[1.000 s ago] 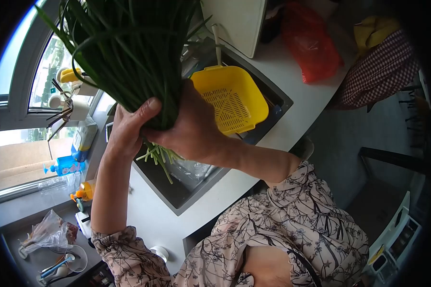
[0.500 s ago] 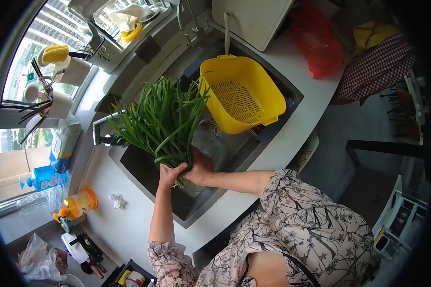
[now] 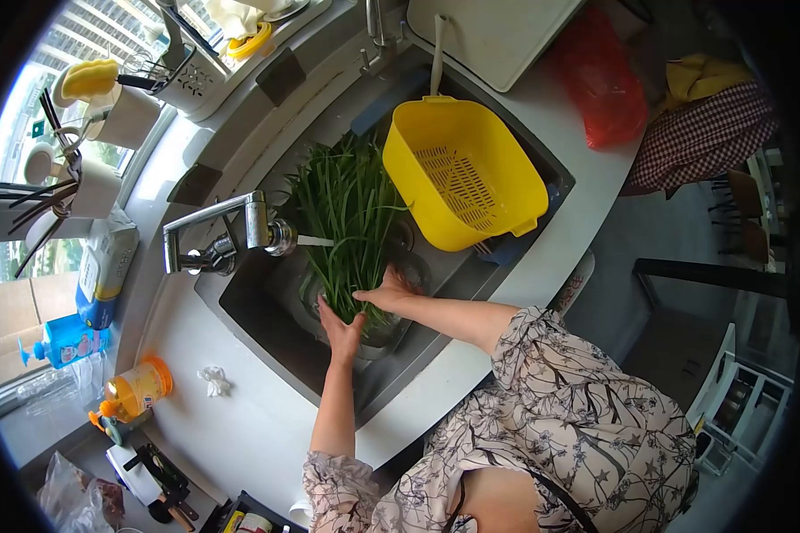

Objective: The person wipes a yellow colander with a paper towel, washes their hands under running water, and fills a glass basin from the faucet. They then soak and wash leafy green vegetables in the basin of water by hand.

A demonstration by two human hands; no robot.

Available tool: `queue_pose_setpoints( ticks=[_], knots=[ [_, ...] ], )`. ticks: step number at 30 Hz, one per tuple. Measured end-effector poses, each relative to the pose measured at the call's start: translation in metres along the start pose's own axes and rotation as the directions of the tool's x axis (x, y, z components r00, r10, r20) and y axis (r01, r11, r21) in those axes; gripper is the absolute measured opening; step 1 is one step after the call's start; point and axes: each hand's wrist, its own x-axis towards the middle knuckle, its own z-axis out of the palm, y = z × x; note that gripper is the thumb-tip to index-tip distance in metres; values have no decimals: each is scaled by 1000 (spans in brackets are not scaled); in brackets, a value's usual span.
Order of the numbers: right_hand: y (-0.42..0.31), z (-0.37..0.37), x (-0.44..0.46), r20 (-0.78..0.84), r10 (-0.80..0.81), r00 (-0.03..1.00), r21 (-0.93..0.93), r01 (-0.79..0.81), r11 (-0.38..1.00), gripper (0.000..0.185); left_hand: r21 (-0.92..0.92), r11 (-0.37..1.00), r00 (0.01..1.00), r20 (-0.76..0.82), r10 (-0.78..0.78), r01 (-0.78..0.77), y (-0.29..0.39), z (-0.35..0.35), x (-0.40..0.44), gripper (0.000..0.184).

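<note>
A big bunch of long green leafy stalks lies in the dark sink, its pale ends toward me. Both hands clasp it near those ends, my left hand on the left side and my right hand on the right. The undersides of my fingers are partly hidden. From the chrome faucet a thin stream of water runs onto the leaves. A yellow basket with a slotted bottom sits tilted in the right part of the sink.
A white board leans behind the sink, beside a red plastic bag. Left on the counter are an orange bottle and crumpled white tissue. Knives lie at the lower left. A utensil holder stands by the window.
The bunch has come down from high in front of the camera into the sink, both hands with it. Water now runs from the faucet. The camera view has shifted too.
</note>
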Motion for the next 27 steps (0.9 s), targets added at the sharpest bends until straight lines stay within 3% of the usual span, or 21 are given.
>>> queue_pose_setpoints(
  ticks=[3, 5, 7, 8, 10, 13, 15, 18, 21, 22, 25, 27],
  knots=[
    [-7, -14, 2, 88, -8, 996, 46, 4, 999, 95, 19, 998, 997, -57, 54, -53, 22, 32, 17, 108],
    [-12, -17, 1, 35, -19, 999, 2, 19, 1000, 92, 142, 984, 982, -141, 126, -105, 17, 49, 34, 109],
    [-16, -26, -3, 25, -18, 1000, -20, 18, 1000, 92, 168, 950, 937, -188, 294, -264, 3, 55, 59, 117],
    [-4, -22, 9, -9, -94, 996, 58, 95, 994, 93, 181, 947, 946, -137, 293, -266, 6, 52, 69, 119],
    [16, -12, 35, -84, -85, 993, 85, 93, 992, 92, 196, 935, 950, -37, 310, -297, 25, 45, 81, 124],
    [32, -10, 52, -90, -103, 991, 108, 113, 988, 93, 277, 935, 970, -33, 240, -222, 34, 34, 75, 127],
    [35, -8, 56, -79, -141, 987, 132, 150, 980, 92, 229, 966, 979, -131, 155, -123, 40, 38, 56, 125],
    [23, -16, 46, -31, -71, 997, 90, 74, 993, 89, 259, 966, 980, -193, 57, -5, 39, 68, 48, 123],
    [24, -18, 48, -33, -42, 999, 85, 45, 995, 86, 230, 973, 989, -147, 32, 3, 35, 78, 65, 124],
    [29, -20, 50, -48, -45, 998, 86, 49, 995, 86, 161, 986, 998, -55, -25, 34, 35, 72, 68, 126],
    [32, -26, 50, -80, -60, 995, 105, 68, 992, 85, 145, 989, 999, -10, 37, -35, 53, 45, 57, 121],
    [24, -36, 33, -111, -51, 992, 141, 67, 988, 84, 295, 955, 998, -61, 33, -13, 48, 41, 44, 124]
  ],
)
